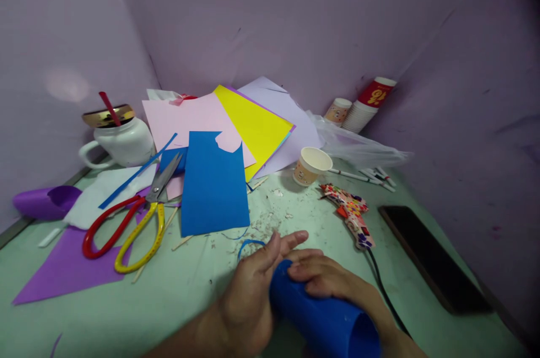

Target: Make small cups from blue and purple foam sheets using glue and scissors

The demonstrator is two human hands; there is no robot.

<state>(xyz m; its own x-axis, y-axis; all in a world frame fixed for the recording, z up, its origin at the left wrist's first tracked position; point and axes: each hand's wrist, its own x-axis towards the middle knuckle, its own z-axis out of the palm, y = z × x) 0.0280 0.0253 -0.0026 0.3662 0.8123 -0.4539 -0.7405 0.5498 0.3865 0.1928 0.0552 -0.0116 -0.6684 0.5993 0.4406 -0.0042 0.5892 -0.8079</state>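
Observation:
A blue paper tube lies slanted between my hands, its hollow end facing the lower right. My right hand wraps over the tube from above, fingers bent on its upper end. Against the tube's far end rests the palm of my left hand, its fingers stretched out and thumb raised. A thin blue paper strip curls on the table just beyond my left thumb. Farther off is a blue paper sheet with a rounded bite cut from its top corner. Scissors with red and yellow handles lie left of it.
On the right are a flower-patterned glue gun with a black cord and a dark phone. A paper cup stands mid-table; stacked cups lean behind. A white mug, purple paper and a purple rolled piece sit left.

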